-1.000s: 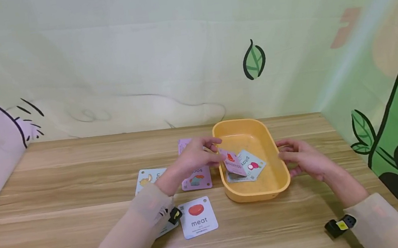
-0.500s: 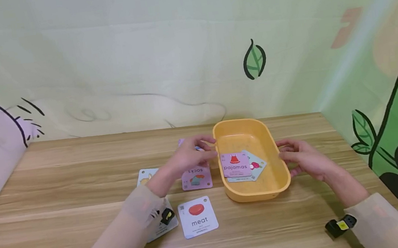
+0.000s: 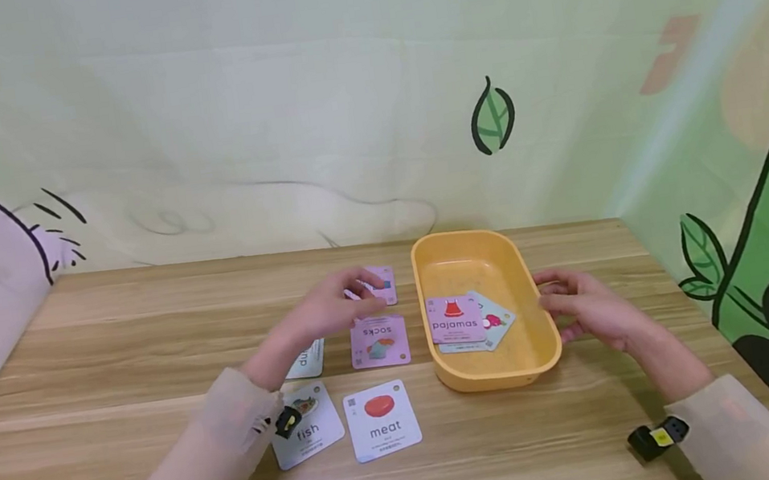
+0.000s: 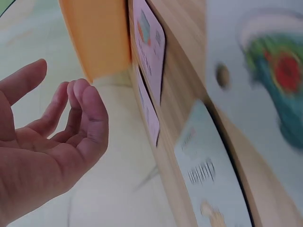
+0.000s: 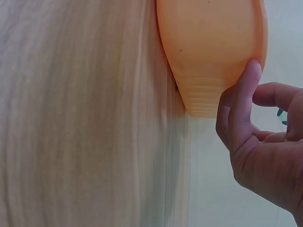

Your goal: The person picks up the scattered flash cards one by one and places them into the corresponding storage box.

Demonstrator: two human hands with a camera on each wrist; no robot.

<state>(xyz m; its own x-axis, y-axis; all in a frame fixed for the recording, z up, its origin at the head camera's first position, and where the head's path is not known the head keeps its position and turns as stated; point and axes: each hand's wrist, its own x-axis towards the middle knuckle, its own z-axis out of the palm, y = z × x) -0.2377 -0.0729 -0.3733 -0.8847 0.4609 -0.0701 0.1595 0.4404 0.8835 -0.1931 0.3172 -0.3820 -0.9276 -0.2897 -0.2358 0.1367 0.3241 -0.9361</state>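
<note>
My left hand (image 3: 335,307) hovers over the cards left of the yellow plastic basket (image 3: 539,361), fingers loosely bent and holding nothing. Below it lie a purple socks card (image 3: 379,343) and another purple card (image 3: 385,284), which it partly covers. A pale card (image 3: 308,360) peeks out under the wrist. Inside the basket, a pink pajamas card (image 3: 455,318) overlaps a pale card with a red fruit (image 3: 497,321). My right hand (image 3: 593,306) touches the basket's right side; in the right wrist view a fingertip (image 5: 253,71) rests near the rim.
Nearer me on the wooden table (image 3: 500,452) lie a fish card (image 3: 315,435) and a meat card (image 3: 383,423), side by side. A printed cloth backdrop (image 3: 231,130) rises behind the table's far edge.
My left hand has let go of the pajamas card, which dropped flat into the basket, and has drawn back left over the purple cards. The right hand stays at the basket.
</note>
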